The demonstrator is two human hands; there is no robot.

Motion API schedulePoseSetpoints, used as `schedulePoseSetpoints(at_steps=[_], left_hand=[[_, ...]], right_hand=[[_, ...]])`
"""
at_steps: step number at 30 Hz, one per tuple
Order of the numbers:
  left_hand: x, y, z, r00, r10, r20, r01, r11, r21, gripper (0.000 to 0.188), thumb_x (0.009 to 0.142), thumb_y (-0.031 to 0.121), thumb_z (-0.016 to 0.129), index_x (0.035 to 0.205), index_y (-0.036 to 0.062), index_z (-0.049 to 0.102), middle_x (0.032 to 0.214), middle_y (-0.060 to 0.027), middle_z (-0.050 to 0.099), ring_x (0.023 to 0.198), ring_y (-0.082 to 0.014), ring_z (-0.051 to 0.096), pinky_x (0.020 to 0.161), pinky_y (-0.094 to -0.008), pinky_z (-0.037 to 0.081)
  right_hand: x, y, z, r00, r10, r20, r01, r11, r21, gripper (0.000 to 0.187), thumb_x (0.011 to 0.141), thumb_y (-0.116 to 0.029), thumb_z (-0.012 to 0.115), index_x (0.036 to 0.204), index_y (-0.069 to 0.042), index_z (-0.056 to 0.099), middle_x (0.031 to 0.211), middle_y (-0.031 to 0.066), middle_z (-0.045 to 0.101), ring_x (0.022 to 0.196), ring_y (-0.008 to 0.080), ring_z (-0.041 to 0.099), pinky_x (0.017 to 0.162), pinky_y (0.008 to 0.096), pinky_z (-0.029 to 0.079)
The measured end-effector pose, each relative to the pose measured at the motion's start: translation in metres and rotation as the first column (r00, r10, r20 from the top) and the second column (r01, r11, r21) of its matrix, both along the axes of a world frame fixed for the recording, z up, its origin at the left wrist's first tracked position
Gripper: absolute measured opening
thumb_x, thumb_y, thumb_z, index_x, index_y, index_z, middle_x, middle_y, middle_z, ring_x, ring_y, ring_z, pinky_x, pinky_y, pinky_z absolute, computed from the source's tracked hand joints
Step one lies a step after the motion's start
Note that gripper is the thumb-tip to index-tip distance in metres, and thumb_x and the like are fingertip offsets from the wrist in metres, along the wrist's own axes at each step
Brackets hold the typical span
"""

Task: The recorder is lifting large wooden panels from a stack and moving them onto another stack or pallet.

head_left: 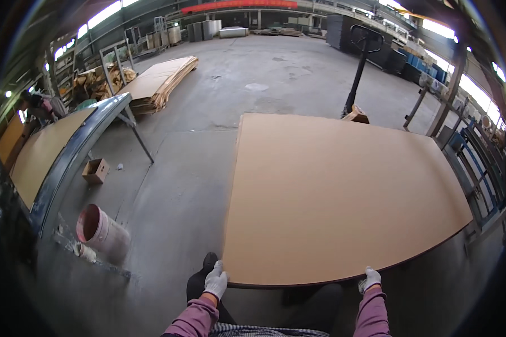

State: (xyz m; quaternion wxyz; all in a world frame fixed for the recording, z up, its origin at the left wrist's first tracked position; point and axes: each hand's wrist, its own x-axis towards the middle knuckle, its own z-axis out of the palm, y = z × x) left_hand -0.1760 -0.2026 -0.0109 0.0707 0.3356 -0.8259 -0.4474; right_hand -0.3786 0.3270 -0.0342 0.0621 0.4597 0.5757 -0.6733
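Observation:
A large flat brown sheet (343, 202), cardboard-like, lies level in front of me, with a dark edge along its near side. My left hand (216, 280), in a white glove, is closed around its near left corner, thumb on top. Farther right on the near edge, my gloved right hand (370, 279) grips the sheet too, its thumb on top and its fingers partly hidden below the edge. What supports the sheet underneath is mostly hidden.
A pallet jack handle (358, 73) rises behind the sheet. To the left stand a metal-edged table (67, 151), a pink-stained bucket (98, 227) and a small cardboard box (95, 171). Stacked brown sheets (157, 81) lie farther off. A blue metal rack (478, 174) is at right. Someone (36, 106) bends beyond the table.

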Motion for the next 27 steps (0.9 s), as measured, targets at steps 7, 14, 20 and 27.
schedulePoseSetpoints(at_steps=[7, 14, 20, 27], left_hand=[[-0.01, 0.006, 0.016, 0.988, -0.04, 0.147, 0.04, 0.999, 0.002, 0.044, 0.083, 0.021, 0.043, 0.125, 0.0084, 0.047, 0.103, -0.0224, 0.06, 0.096, -0.0363, 0.058, 0.083, -0.0403, 0.044], [-0.008, 0.01, 0.032, 0.957, 0.062, 0.283, -0.036, 0.995, -0.094, 0.036, 0.085, 0.02, 0.042, 0.118, 0.0092, 0.051, 0.103, -0.0224, 0.06, 0.098, -0.0366, 0.057, 0.084, -0.0414, 0.044], [-0.009, -0.011, 0.011, 0.953, -0.058, 0.297, 0.095, 0.989, -0.112, 0.034, 0.077, 0.017, 0.046, 0.108, 0.0061, 0.056, 0.1, -0.0214, 0.061, 0.094, -0.0409, 0.057, 0.081, -0.0461, 0.046], [0.048, -0.081, -0.037, 0.709, 0.682, -0.178, -0.487, 0.656, 0.577, 0.017, 0.078, 0.021, 0.052, 0.09, 0.0096, 0.057, 0.081, -0.0059, 0.058, 0.071, -0.0208, 0.056, 0.063, -0.032, 0.044]], right_hand=[[0.005, 0.024, -0.022, 0.992, 0.082, -0.1, -0.08, 0.996, 0.029, 0.016, 0.086, -0.027, 0.056, 0.096, -0.014, 0.055, 0.082, 0.0056, 0.055, 0.062, 0.0224, 0.051, 0.055, 0.0414, 0.046], [-0.004, 0.003, -0.018, 0.985, 0.174, 0.017, -0.175, 0.983, 0.058, 0.027, 0.088, -0.025, 0.05, 0.111, -0.012, 0.049, 0.087, 0.0106, 0.06, 0.062, 0.0304, 0.06, 0.045, 0.0484, 0.048], [-0.05, 0.028, -0.046, 0.057, 0.355, 0.933, -0.581, -0.749, 0.32, 0.03, 0.082, -0.031, 0.057, 0.104, -0.013, 0.063, 0.1, 0.0104, 0.066, 0.088, 0.027, 0.065, 0.064, 0.0459, 0.054], [0.037, -0.236, 0.081, 0.233, 0.964, 0.126, -0.915, 0.173, 0.364, 0.012, 0.077, -0.017, 0.051, 0.079, -0.008, 0.058, 0.063, 0.0139, 0.058, 0.047, 0.0237, 0.054, 0.041, 0.035, 0.042]])
